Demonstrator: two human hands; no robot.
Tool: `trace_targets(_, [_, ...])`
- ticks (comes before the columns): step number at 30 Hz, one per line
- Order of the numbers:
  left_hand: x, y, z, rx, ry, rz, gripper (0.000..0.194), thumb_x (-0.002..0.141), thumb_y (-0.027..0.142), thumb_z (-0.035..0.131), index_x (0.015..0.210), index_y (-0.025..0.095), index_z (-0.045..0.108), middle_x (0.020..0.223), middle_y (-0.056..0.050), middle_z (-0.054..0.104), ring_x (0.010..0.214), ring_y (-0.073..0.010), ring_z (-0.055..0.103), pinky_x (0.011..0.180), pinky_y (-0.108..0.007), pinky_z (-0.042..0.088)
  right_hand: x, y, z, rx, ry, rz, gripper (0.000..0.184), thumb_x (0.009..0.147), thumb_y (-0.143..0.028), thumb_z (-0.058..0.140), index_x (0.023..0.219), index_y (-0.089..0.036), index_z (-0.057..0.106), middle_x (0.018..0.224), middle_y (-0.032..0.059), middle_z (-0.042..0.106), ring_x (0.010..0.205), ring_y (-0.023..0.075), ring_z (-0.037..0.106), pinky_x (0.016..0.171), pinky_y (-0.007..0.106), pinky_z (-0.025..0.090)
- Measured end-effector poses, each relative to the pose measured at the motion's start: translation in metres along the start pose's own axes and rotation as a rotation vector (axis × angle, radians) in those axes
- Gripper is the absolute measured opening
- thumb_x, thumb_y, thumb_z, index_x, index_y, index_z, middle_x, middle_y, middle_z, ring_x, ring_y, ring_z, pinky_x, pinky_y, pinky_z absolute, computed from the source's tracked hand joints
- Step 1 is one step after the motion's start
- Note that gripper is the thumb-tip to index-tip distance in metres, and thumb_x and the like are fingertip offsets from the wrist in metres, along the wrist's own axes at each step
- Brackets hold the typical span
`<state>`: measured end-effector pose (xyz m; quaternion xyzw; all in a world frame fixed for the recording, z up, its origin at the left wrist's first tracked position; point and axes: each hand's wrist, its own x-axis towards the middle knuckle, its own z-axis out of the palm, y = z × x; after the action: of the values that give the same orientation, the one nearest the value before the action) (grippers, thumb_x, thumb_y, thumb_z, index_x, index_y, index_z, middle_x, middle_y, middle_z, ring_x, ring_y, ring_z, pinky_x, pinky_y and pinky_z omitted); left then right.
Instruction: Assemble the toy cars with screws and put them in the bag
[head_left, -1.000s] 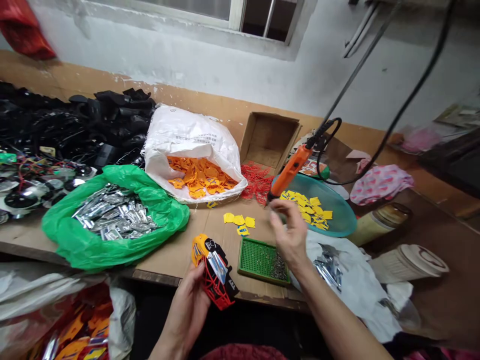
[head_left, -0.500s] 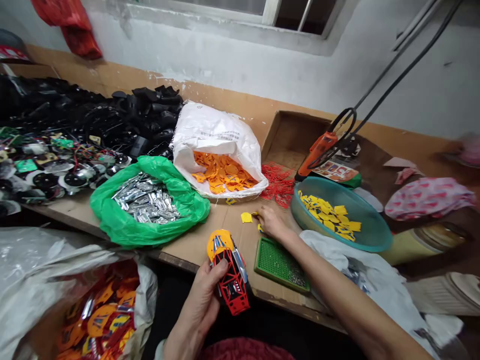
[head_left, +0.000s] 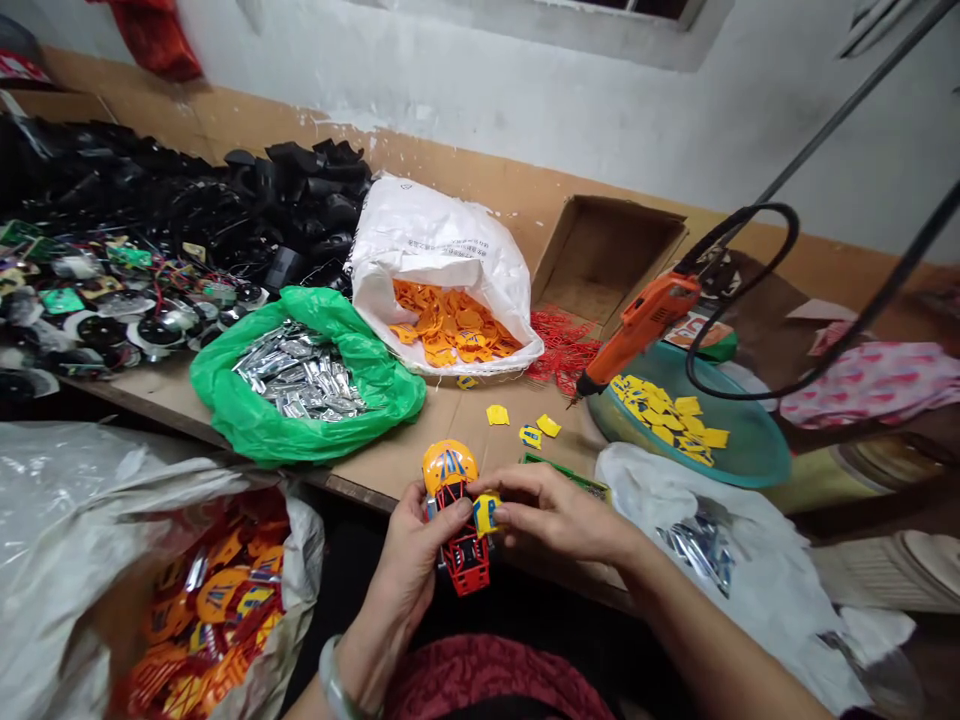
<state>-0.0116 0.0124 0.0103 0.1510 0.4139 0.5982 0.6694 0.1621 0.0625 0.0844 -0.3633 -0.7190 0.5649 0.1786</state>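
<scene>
My left hand (head_left: 420,535) grips a toy car body (head_left: 466,575) with an orange front piece and a red lattice frame, held above my lap at the table's front edge. Between the fingers of my right hand (head_left: 551,510) is a small yellow panel (head_left: 486,512) with blue markings, against the middle of the car body. My fingers cover part of the lattice. Just beyond, a few loose yellow panels (head_left: 531,436) lie on the cardboard. A green parts tray (head_left: 559,468) is partly hidden behind my right hand.
An orange electric screwdriver (head_left: 649,315) hangs on its cable, tip down, beside a teal basin (head_left: 757,455) of yellow panels. A green bag (head_left: 225,400) of silver parts and a white sack (head_left: 431,230) of orange pieces stand behind. Black parts (head_left: 172,210) crowd the left.
My right hand has come back from the table to the car body with a yellow panel. The left hand has stayed around the car. The view has shifted, and the screwdriver hangs nearer.
</scene>
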Motion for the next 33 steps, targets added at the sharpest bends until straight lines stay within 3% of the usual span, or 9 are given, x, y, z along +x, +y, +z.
trace_targets(5, [-0.001, -0.001, 0.002, 0.01, 0.016, 0.022, 0.063, 0.052, 0.031, 0.098, 0.102, 0.013, 0.064, 0.088, -0.009, 0.078, 0.071, -0.0205, 0.071, 0.07, -0.032, 0.058, 0.0, 0.025, 0.031, 0.153, 0.272, 0.05, 0.019, 0.089, -0.025, 0.064, 0.107, -0.02, 0.064, 0.073, -0.0029, 0.062, 0.056, 0.0127, 0.06, 0.052, 0.022, 0.045])
trace_targets(9, [0.001, -0.004, 0.001, 0.014, 0.036, 0.05, 0.064, 0.05, 0.029, 0.099, 0.103, 0.014, 0.065, 0.09, -0.008, 0.078, 0.073, -0.0209, 0.072, 0.07, -0.031, 0.058, -0.002, 0.029, 0.043, 0.018, 0.458, -0.065, 0.015, 0.087, -0.025, 0.069, 0.099, -0.02, 0.075, 0.092, 0.0028, 0.063, 0.067, 0.0136, 0.061, 0.061, 0.027, 0.049])
trace_targets(16, [0.001, -0.006, -0.005, 0.042, -0.067, 0.115, 0.058, 0.062, 0.027, 0.094, 0.11, 0.016, 0.064, 0.099, -0.008, 0.077, 0.088, -0.0207, 0.072, 0.082, -0.031, 0.056, -0.001, 0.035, 0.049, 0.022, 0.542, -0.066, 0.04, 0.078, -0.034, 0.082, 0.116, -0.022, 0.077, 0.094, 0.0038, 0.06, 0.07, 0.0152, 0.056, 0.061, 0.028, 0.047])
trace_targets(24, [0.004, -0.009, -0.008, 0.032, -0.097, 0.135, 0.051, 0.067, 0.03, 0.092, 0.108, 0.017, 0.065, 0.105, -0.008, 0.076, 0.094, -0.0211, 0.071, 0.087, -0.032, 0.055, 0.002, 0.04, 0.058, -0.153, 0.69, -0.136, 0.037, 0.078, -0.021, 0.074, 0.115, -0.021, 0.077, 0.085, 0.0047, 0.066, 0.063, 0.0166, 0.06, 0.058, 0.029, 0.052])
trace_targets(27, [0.003, -0.007, -0.008, 0.024, -0.109, 0.122, 0.051, 0.067, 0.03, 0.092, 0.108, 0.018, 0.064, 0.104, -0.008, 0.076, 0.095, -0.0222, 0.071, 0.087, -0.033, 0.055, 0.002, 0.043, 0.058, -0.071, 0.779, -0.137, 0.033, 0.077, -0.021, 0.074, 0.109, -0.019, 0.076, 0.082, 0.0048, 0.07, 0.062, 0.0173, 0.062, 0.057, 0.03, 0.054])
trace_targets(30, [0.002, -0.002, -0.006, 0.022, -0.099, 0.102, 0.055, 0.066, 0.028, 0.093, 0.111, 0.017, 0.063, 0.101, -0.008, 0.077, 0.089, -0.0214, 0.072, 0.084, -0.033, 0.056, -0.001, 0.043, 0.056, 0.063, 0.773, -0.092, 0.029, 0.081, -0.028, 0.074, 0.107, -0.017, 0.075, 0.082, 0.0064, 0.074, 0.067, 0.0199, 0.066, 0.061, 0.031, 0.057])
trace_targets(33, [0.0, 0.001, -0.004, 0.027, -0.09, 0.088, 0.056, 0.065, 0.027, 0.093, 0.111, 0.017, 0.063, 0.103, -0.01, 0.078, 0.09, -0.0225, 0.072, 0.083, -0.033, 0.057, -0.004, 0.04, 0.057, 0.023, 0.781, -0.137, 0.025, 0.083, -0.026, 0.072, 0.106, -0.018, 0.075, 0.089, 0.0077, 0.075, 0.073, 0.0215, 0.069, 0.067, 0.034, 0.059])
